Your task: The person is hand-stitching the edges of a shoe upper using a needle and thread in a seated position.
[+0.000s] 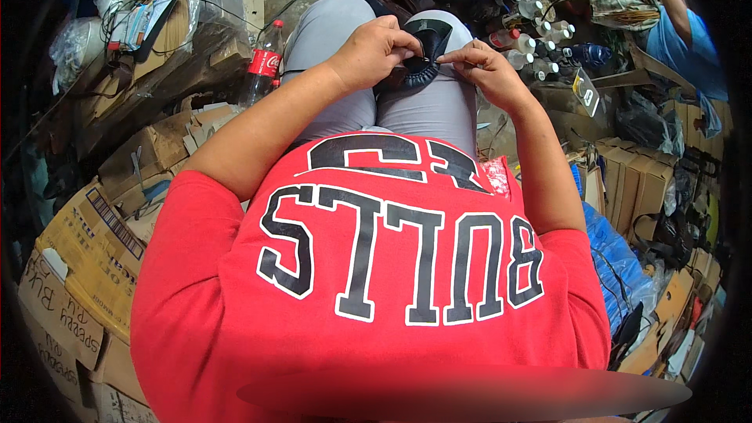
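A black object (pixel 420 77) with a ribbed, curved lower edge and a flat dark upper part rests on my grey-trousered lap. Its exact kind is hard to make out. My left hand (pixel 371 48) comes over it from the left, with fingers bent and closed at its edge. From the right, my right hand (pixel 484 70) pinches at the object's opposite side with thumb and forefinger. The fingertips of both hands are close together near its middle, and whatever small part lies between them is too small to tell.
A red-labelled bottle (pixel 265 63) of dark drink stands left of my knee. Several bottles (pixel 533 39) cluster ahead on the right. Flattened cardboard (pixel 90 254) lies at left, more cardboard boxes (pixel 638 188) at right. Another person's blue sleeve (pixel 681 43) shows at far right.
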Tool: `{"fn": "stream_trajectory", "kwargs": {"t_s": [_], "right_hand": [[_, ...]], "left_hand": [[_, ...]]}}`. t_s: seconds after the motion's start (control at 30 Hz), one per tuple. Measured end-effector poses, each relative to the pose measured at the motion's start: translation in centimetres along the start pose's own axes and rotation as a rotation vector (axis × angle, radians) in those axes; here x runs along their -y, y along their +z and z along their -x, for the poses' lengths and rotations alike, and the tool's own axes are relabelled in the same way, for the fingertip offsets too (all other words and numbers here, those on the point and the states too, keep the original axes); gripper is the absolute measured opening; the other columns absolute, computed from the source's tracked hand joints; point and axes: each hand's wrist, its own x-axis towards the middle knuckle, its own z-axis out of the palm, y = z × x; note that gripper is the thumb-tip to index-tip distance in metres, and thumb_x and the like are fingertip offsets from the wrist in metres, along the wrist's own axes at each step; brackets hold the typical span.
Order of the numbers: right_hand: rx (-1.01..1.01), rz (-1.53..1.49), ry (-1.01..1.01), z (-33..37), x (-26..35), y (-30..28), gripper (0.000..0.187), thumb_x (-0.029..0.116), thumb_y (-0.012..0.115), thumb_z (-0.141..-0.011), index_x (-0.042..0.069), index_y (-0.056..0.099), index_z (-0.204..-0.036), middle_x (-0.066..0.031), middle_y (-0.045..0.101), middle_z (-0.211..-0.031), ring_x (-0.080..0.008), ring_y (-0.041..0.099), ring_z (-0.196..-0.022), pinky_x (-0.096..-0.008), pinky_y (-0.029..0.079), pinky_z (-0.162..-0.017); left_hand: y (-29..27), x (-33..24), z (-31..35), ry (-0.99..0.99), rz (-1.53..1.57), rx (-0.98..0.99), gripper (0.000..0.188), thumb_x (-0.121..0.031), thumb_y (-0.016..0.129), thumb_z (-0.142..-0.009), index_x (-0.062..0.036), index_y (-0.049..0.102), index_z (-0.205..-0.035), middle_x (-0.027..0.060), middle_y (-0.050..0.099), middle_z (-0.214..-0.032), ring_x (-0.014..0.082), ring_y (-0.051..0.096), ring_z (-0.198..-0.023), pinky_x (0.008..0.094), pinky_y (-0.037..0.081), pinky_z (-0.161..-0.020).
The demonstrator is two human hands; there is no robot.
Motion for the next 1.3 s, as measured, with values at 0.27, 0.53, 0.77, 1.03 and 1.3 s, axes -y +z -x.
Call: {"fn": "stream_trajectory", "kwargs": {"t_s": [0.27, 0.53, 0.77, 1.03, 1.3], "right_hand": [[0.006, -0.086, -0.051, -0.3, -0.7, -0.1, 0.034, -0.002, 0.061, -0.077, 0.016, 0.071, -0.104, 0.0004, 0.051, -0.077, -0.0124, 0.049, -0.079, -0.0240, 0.043, -0.075], [-0.078, -0.312, 0.036, 1.0, 0.3, 1.4, 0.027, 0.007, 0.067, -0.082, 0.010, 0.068, -0.109, 0.0043, 0.059, -0.080, -0.0032, 0.049, -0.072, -0.0190, 0.043, -0.066], [-0.120, -0.365, 0.048, 0.2, -0.3, 2.3, 0.023, 0.008, 0.068, -0.082, 0.007, 0.067, -0.104, 0.0048, 0.060, -0.077, -0.0032, 0.049, -0.070, -0.0189, 0.042, -0.063], [-0.147, -0.178, -0.020, -0.6, 0.7, 2.1, 0.009, 0.008, 0.070, -0.080, 0.003, 0.062, -0.078, 0.0014, 0.059, -0.076, -0.0047, 0.050, -0.071, -0.0211, 0.041, -0.061], [-0.166, -0.331, 0.034, 0.2, -1.3, 0.5, 0.017, 0.017, 0.075, -0.076, 0.004, 0.065, -0.078, -0.0012, 0.054, -0.081, -0.0106, 0.051, -0.076, -0.0246, 0.043, -0.072]], "left_hand": [[-0.1, -0.6, -1.2, 0.021, 0.000, 0.072, 0.012, -0.007, 0.067, -0.078, -0.0088, 0.070, -0.089, 0.0064, 0.054, -0.074, 0.0196, 0.054, -0.071, 0.0307, 0.044, -0.064], [-0.6, -1.7, 0.9, -0.188, 0.052, -0.001, 0.018, -0.007, 0.068, -0.077, -0.0062, 0.069, -0.094, 0.0065, 0.064, -0.080, 0.0157, 0.062, -0.069, 0.0291, 0.048, -0.064], [0.7, -2.2, -0.6, -0.343, -0.062, 0.060, 0.017, -0.013, 0.071, -0.075, -0.0075, 0.067, -0.091, 0.0028, 0.067, -0.074, 0.0097, 0.063, -0.072, 0.0259, 0.048, -0.067], [0.7, -1.3, -1.2, -0.177, -0.052, 0.025, 0.015, -0.019, 0.074, -0.072, -0.0081, 0.066, -0.079, 0.0038, 0.063, -0.076, 0.0184, 0.060, -0.075, 0.0318, 0.044, -0.076], [-1.8, -1.8, -0.3, -0.154, -0.146, 0.085, 0.011, -0.014, 0.069, -0.075, -0.0064, 0.065, -0.081, 0.0089, 0.059, -0.078, 0.0260, 0.058, -0.077, 0.0352, 0.045, -0.069]]}}
